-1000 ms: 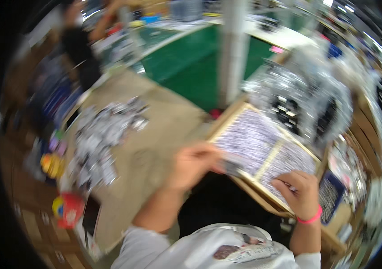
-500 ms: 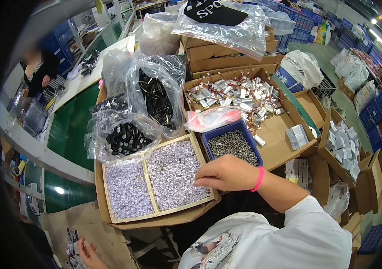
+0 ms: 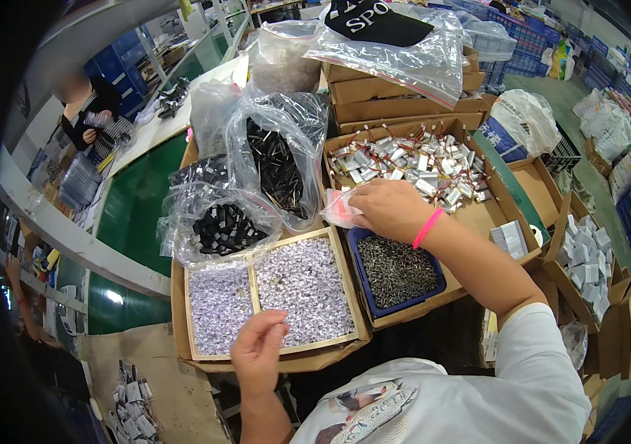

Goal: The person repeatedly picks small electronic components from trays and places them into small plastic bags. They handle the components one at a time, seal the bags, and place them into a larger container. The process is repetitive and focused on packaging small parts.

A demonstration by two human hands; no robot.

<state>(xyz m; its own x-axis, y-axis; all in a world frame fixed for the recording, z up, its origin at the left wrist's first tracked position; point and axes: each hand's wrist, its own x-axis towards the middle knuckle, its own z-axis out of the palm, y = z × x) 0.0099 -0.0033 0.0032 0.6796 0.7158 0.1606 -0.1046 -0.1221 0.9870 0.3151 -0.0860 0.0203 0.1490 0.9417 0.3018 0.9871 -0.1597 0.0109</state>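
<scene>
1. Right hand [image 3: 389, 211] covers part of a pink-and-clear bag [image 3: 339, 212], fingers bent against it
2. The bag is just behind the blue bin [image 3: 413, 298]
3. Left hand [image 3: 256, 349], fingers loosely curled, is near the wooden tray [image 3: 346, 281]; what either grips, I cannot tell

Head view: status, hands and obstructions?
Right hand at pink-and-clear plastic bag, grip hidden. Left hand at wooden tray's near side, grasp unclear. Right forearm partly hides cardboard battery box.
</scene>
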